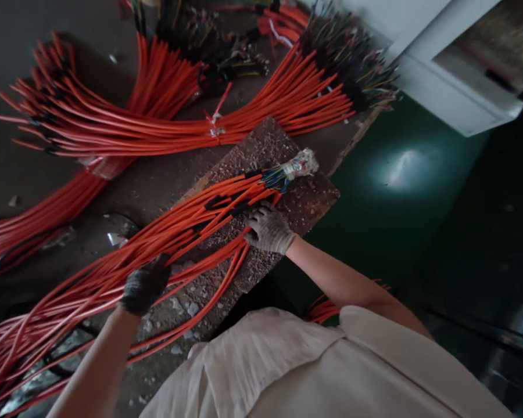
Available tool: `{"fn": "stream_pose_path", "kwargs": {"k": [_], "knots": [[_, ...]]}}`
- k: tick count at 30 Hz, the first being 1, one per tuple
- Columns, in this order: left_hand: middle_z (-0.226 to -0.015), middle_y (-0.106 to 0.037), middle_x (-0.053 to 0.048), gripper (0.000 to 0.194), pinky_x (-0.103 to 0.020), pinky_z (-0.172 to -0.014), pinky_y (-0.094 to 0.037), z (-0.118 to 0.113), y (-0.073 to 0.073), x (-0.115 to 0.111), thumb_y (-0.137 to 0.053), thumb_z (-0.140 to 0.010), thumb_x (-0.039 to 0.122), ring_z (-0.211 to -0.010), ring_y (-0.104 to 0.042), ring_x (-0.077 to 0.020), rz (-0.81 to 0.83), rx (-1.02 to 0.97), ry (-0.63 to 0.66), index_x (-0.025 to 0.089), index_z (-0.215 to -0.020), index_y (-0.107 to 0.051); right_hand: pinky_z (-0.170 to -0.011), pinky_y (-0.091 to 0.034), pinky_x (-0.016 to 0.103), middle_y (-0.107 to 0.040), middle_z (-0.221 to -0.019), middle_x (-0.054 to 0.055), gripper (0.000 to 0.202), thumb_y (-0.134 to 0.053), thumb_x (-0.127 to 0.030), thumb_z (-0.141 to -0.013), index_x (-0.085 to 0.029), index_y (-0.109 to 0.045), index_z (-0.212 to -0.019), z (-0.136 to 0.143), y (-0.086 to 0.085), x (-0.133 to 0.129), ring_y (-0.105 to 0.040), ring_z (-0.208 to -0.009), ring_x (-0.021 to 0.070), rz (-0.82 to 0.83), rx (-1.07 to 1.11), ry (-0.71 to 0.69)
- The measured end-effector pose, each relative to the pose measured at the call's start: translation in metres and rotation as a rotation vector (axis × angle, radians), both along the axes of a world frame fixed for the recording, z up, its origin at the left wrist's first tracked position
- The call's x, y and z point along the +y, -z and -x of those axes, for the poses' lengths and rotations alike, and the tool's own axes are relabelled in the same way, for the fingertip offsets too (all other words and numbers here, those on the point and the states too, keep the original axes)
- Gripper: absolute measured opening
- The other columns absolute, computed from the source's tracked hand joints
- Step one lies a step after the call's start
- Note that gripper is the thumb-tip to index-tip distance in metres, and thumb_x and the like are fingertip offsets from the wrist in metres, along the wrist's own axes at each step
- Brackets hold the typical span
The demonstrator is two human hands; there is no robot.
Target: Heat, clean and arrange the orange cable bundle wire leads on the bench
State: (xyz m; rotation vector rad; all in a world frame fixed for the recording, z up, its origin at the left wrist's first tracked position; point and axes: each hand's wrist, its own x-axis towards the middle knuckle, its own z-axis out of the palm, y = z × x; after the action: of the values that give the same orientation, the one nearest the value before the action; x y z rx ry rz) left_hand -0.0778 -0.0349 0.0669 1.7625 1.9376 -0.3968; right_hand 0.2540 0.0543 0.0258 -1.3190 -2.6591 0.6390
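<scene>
Orange smooth-sheathed cable bundle (157, 229), long and loose, lies slantwise from lower left to upper right across a flat, brown, scrap-strewn board (316, 203), its bound tip (305, 162) just beyond my right hand in a grey knit glove (270, 228), the nearer hand, which curls round the lower strands. My left hand in a darker glove (146, 287) lies farther back against the strands, its fingertips too shadowed to tell whether they pinch. Black sleeves (213, 202) band the strands before thin blue, green and yellow wires (275, 177) gather under whitish wrapping.
</scene>
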Motion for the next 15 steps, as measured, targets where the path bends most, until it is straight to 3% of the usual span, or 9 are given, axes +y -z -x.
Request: {"fn": "stream_pose_path", "kwargs": {"k": [2,5,8,10,15], "knots": [[-0.1,-0.07,-0.011,0.036,-0.037,-0.078,-0.053,-0.005,0.001,-0.008,-0.052,-0.09,0.031,-0.093,-0.067,-0.0271,0.014,-0.024,-0.068,0.015,-0.121,-0.059,-0.096,-0.038,0.048,-0.07,-0.101,0.013,0.033,-0.05,-0.038,-0.089,-0.015,-0.071,-0.099,0.025,-0.016,-0.017,-0.056,-0.101,0.0278,-0.027,0.109,-0.002],[-0.1,-0.073,-0.007,0.037,-0.031,-0.077,-0.052,-0.004,-0.002,-0.02,-0.043,-0.089,0.042,-0.097,-0.067,-0.0257,-0.039,-0.234,-0.162,0.02,-0.11,-0.065,-0.096,-0.039,0.048,-0.063,-0.122,0.013,0.041,-0.053,-0.038,-0.087,-0.019,-0.059,-0.124,0.091,-0.033,-0.034,-0.053,-0.113,0.029,-0.09,0.184,-0.215],[-0.091,-0.074,-0.008,0.041,-0.03,-0.074,-0.053,0.002,-0.004,-0.029,-0.036,-0.088,0.044,-0.088,-0.069,-0.0243,-0.073,-0.336,-0.197,0.02,-0.098,-0.068,-0.083,-0.044,0.044,-0.069,-0.102,0.009,0.032,-0.05,-0.037,-0.089,-0.02,-0.064,-0.113,0.137,-0.029,-0.028,-0.06,-0.092,0.0263,-0.069,0.078,-0.477],[-0.087,-0.074,-0.007,0.041,-0.031,-0.073,-0.053,0.004,-0.001,-0.03,-0.038,-0.087,0.044,-0.084,-0.069,-0.0244,-0.064,-0.319,-0.18,0.021,-0.1,-0.069,-0.08,-0.044,0.043,-0.07,-0.098,0.008,0.029,-0.046,-0.034,-0.091,-0.023,-0.065,-0.11,0.126,-0.019,-0.011,-0.06,-0.087,0.0249,-0.061,0.032,-0.506],[-0.113,-0.069,-0.012,0.039,-0.036,-0.083,-0.053,-0.004,0.028,-0.03,-0.042,-0.088,0.032,-0.099,-0.067,-0.0276,0.035,-0.175,-0.076,0.021,-0.115,-0.068,-0.096,-0.037,0.051,-0.068,-0.105,0.013,0.027,-0.053,-0.021,-0.083,-0.016,-0.069,-0.105,0.015,-0.002,0.025,-0.056,-0.101,0.0301,-0.069,-0.178,-0.3]]}}
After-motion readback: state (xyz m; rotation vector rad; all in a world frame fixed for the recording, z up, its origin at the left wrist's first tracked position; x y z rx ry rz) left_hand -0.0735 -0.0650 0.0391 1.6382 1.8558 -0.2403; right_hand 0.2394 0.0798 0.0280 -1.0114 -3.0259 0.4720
